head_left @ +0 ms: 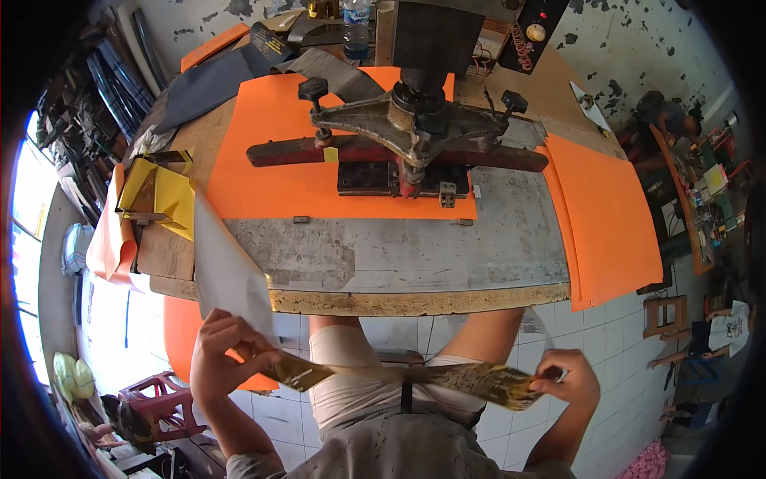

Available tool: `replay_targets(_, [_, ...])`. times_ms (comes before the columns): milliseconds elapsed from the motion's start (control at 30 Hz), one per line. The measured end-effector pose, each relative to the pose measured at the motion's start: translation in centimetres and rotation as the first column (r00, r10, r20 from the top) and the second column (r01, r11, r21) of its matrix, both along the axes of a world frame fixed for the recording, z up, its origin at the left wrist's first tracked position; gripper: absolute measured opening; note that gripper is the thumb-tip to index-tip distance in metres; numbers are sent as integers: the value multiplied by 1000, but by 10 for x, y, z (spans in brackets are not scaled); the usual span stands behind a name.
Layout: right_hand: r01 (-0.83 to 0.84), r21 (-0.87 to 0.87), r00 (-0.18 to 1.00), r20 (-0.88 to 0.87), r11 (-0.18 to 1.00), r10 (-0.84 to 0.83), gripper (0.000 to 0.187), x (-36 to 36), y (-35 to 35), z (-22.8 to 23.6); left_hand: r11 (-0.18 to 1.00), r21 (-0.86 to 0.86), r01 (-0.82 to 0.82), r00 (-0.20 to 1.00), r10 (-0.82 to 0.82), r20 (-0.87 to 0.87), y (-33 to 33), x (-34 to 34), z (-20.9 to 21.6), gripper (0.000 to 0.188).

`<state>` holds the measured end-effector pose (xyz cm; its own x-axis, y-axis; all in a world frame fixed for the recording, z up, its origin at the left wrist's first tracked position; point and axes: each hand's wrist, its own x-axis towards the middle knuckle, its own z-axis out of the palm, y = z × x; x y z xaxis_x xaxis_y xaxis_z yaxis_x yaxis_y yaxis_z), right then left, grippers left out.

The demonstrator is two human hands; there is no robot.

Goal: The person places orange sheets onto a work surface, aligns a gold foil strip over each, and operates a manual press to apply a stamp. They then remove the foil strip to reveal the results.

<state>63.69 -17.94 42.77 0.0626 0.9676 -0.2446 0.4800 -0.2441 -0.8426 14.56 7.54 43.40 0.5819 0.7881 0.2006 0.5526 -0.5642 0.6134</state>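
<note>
My left hand and my right hand stretch a strip of gold foil between them above my lap. Each hand pinches one end, and the strip twists narrow in the middle. Pale marks show on its gold face. A whitish translucent band of film runs from the gold foil at the table's left corner down to my left hand. Beyond my hands, a hot stamping press stands over an orange sheet on the grey work plate.
Stacked orange sheets overhang the table's right side. The wooden front edge lies between me and the press. Dark sheets and a water bottle sit at the back. A red plastic stool stands lower left; people are at far right.
</note>
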Motion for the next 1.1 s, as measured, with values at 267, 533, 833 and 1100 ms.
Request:
replay_targets(267, [-189,-179,976,-139,965,166,20,-48,5,-90,862,-399,-313,949,266,-170,-50,-63,6,33])
replay_targets(533, [-266,-139,961,-120,954,250,29,-92,25,-145,813,-260,-520,826,401,-396,-59,-101,-33,27])
replay_targets(833, [-58,124,997,-39,991,63,41,-109,31,-163,764,-179,-619,759,524,-386,-54,-134,-130,32])
replay_targets(1100, [162,291,964,155,943,-214,32,-92,23,-143,759,-79,-647,721,574,-389,-58,-130,-169,30])
